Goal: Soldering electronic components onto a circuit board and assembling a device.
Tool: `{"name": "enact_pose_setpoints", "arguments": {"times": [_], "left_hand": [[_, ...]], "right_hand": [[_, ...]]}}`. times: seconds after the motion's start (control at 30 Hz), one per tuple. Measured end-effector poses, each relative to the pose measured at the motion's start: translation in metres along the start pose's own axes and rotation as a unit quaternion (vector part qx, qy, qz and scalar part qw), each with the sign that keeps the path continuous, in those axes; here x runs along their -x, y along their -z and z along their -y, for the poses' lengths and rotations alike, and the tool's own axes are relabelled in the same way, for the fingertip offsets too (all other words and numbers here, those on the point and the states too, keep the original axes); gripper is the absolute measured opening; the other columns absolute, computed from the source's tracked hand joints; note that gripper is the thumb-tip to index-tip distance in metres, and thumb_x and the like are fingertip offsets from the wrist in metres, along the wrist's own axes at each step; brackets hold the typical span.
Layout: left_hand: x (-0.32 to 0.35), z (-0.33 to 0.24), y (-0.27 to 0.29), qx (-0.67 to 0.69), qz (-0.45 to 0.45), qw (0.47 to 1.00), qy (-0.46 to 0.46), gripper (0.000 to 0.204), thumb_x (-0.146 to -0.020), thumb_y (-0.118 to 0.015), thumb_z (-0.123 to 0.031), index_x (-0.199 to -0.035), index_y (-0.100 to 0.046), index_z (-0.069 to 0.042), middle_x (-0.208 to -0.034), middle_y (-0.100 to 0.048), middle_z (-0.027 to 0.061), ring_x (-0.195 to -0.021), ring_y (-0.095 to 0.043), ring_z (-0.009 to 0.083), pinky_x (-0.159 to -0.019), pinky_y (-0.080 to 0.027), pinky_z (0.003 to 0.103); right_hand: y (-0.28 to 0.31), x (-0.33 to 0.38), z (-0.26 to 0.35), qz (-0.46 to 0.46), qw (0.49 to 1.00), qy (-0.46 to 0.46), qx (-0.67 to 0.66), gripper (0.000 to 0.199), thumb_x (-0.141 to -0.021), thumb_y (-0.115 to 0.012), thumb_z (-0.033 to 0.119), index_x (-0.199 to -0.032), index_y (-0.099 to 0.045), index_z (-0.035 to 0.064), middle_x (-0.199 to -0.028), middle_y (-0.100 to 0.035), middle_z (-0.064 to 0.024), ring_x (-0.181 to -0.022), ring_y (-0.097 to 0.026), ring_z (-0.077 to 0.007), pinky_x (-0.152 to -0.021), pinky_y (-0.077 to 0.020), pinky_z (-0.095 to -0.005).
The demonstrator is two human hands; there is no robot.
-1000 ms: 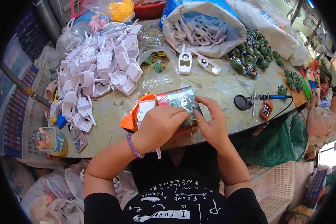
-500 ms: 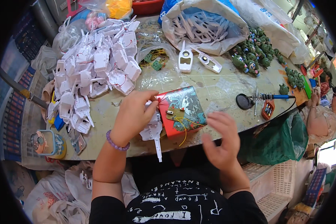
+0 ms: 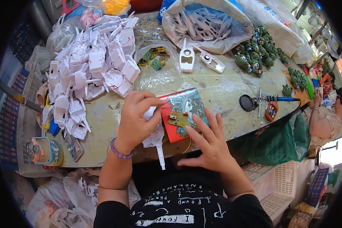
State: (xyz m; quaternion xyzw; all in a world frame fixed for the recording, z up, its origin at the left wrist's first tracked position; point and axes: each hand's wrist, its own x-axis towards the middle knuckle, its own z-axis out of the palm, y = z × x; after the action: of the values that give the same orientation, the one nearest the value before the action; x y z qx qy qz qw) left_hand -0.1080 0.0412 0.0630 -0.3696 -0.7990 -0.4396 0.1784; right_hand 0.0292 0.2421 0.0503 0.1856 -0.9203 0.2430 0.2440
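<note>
My left hand (image 3: 137,116), with a purple bead bracelet at the wrist, is closed at the upper part of a white plastic toy walkie-talkie housing (image 3: 154,140). The housing's long antenna points toward me; thin wire shows by my fingertips. Beside it is a red box (image 3: 173,131) with a worn, patchy top. A small circuit board (image 3: 177,118) with yellow wires lies on that box. My right hand (image 3: 211,142) is open, fingers spread, its fingertips close to the board's right side. Whether they touch it, I cannot tell.
White housings (image 3: 97,60) with red wires are heaped at left. Behind stand a sack of white frames (image 3: 201,24) and bagged circuit boards (image 3: 155,60). Green figures (image 3: 256,55) are piled back right. A soldering iron (image 3: 287,99) rests in its stand. A jar (image 3: 51,152) stands front left.
My right hand has moved left and its fingers have come over the box's right side, near the circuit board. My left hand stays at the housing, its fingers slightly shifted.
</note>
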Motion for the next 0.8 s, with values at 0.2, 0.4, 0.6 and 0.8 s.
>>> {"name": "enact_pose_setpoints", "arguments": {"times": [0.2, 0.4, 0.6, 0.8], "left_hand": [[0.002, 0.001, 0.004, 0.043, 0.131, 0.988, -0.072, 0.026, -0.067, -0.070, -0.003, -0.093, -0.069, -0.009, -0.095, -0.065, 0.0049, -0.091, -0.056, 0.0263, -0.083, -0.045, 0.038], [0.004, 0.006, 0.000, 0.048, 0.136, 0.986, -0.082, 0.026, -0.069, -0.072, -0.001, -0.093, -0.069, -0.008, -0.090, -0.066, 0.0053, -0.085, -0.058, 0.0254, -0.078, -0.047, 0.036], [0.004, 0.005, -0.003, 0.063, 0.069, 0.990, -0.102, 0.026, -0.066, -0.074, 0.001, -0.090, -0.068, -0.007, -0.085, -0.066, 0.0051, -0.079, -0.059, 0.0244, -0.073, -0.047, 0.035], [0.006, -0.001, -0.006, 0.011, -0.006, 0.990, -0.137, 0.029, -0.059, -0.077, -0.001, -0.086, -0.068, -0.008, -0.082, -0.064, 0.0051, -0.075, -0.059, 0.0240, -0.069, -0.049, 0.035]], "right_hand": [[-0.010, -0.006, 0.002, -0.026, 0.998, 0.016, 0.051, 0.063, -0.066, -0.082, 0.039, -0.117, -0.062, 0.0066, -0.124, -0.057, -0.0116, -0.118, -0.050, -0.0335, -0.106, -0.0301, -0.0520], [-0.009, -0.016, -0.001, -0.075, 0.997, -0.022, 0.013, 0.049, -0.069, -0.080, 0.024, -0.111, -0.064, 0.0048, -0.110, -0.062, -0.0099, -0.102, -0.055, -0.0299, -0.096, -0.0382, -0.0468], [-0.002, -0.023, 0.007, -0.108, 0.994, -0.017, -0.018, 0.046, -0.067, -0.079, 0.020, -0.108, -0.065, 0.0042, -0.106, -0.063, -0.0101, -0.095, -0.056, -0.0290, -0.085, -0.0436, -0.0407], [-0.007, -0.057, 0.012, -0.063, 0.993, 0.075, 0.068, 0.037, -0.070, -0.075, 0.014, -0.104, -0.064, 0.0039, -0.097, -0.063, -0.0081, -0.085, -0.057, -0.0254, -0.074, -0.0460, -0.0355]]}}
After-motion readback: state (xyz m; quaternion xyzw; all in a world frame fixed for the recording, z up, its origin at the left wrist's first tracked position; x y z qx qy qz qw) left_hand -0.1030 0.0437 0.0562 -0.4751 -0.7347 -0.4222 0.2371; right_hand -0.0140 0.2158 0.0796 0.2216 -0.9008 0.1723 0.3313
